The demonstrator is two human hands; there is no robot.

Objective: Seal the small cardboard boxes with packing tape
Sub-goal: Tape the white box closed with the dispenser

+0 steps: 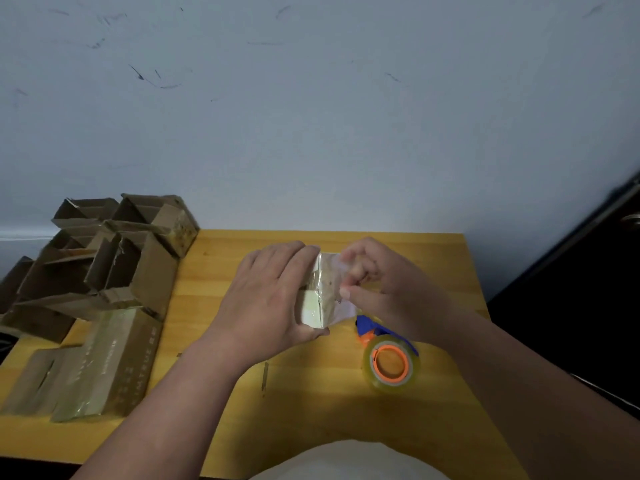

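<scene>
So the left hand (268, 292) is wrapped over the small box (317, 304) from its left side, fingers curled across the top and thumb down by the near corner, holding it steady roughly mid-table; the right hand (372, 282) is on the other side with thumb and fingertips pinched on a strip of clear tape (332, 268) that runs over the top of the box, rest of the fingers curled in; the tape is see-through and a bit blurry so I can't tell exactly where its loose end stops; the box itself already looks glossy with tape on the near face.

Just past the right wrist, nearer the person, sits the tape roll (391, 367), clear with an orange core, mounted on a blue and orange dispenser (369, 327) lying on the yellow wooden table (221, 341); the dispenser is close to the box but not touching it as far as I can see.

Off to the left there's a heap of open cardboard boxes (114, 258) piled at the table's far left corner; in front of them a couple of flatter taped boxes (110, 365) lie side by side near the left edge; pale scuffed wall (311, 116) behind everything.
</scene>
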